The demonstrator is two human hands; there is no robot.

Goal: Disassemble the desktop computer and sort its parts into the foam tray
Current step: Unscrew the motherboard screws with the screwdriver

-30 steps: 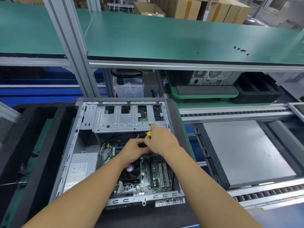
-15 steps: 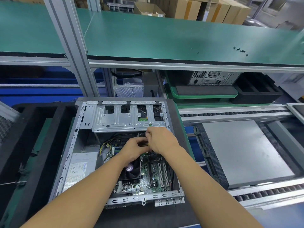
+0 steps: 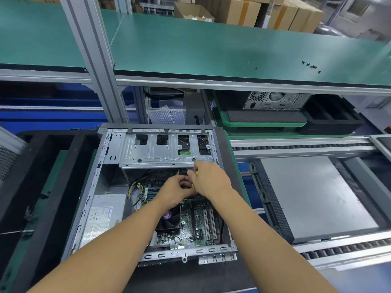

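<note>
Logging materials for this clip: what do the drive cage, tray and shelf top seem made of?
Drive cage: sheet metal, probably steel; silver sheen, stamped ribs. Tray: black foam, matte, thick blocky walls. Shelf top: green mat, perhaps rubber; matte, dark edge.

Lighting is bright and even, from overhead, with soft shadows. There is a broad dull sheen on the green shelf top [image 3: 211, 49] and pale glare across the grey plate [image 3: 313, 197] at right. The space beneath the shelf falls dark and its detail is lost. Inside the computer case [image 3: 99, 187] the left side lies in shade. Wide-angle distortion is evident: the aluminium post [image 3: 93, 60] leans, and rails bow near the edges. The centre is sharp, the top right corner smeared, the cartons [image 3: 264, 11] soft. The right hand [image 3: 211, 180] is slightly blurred. The yellow item [image 3: 197, 172] in its grip shows only as specks.
</note>
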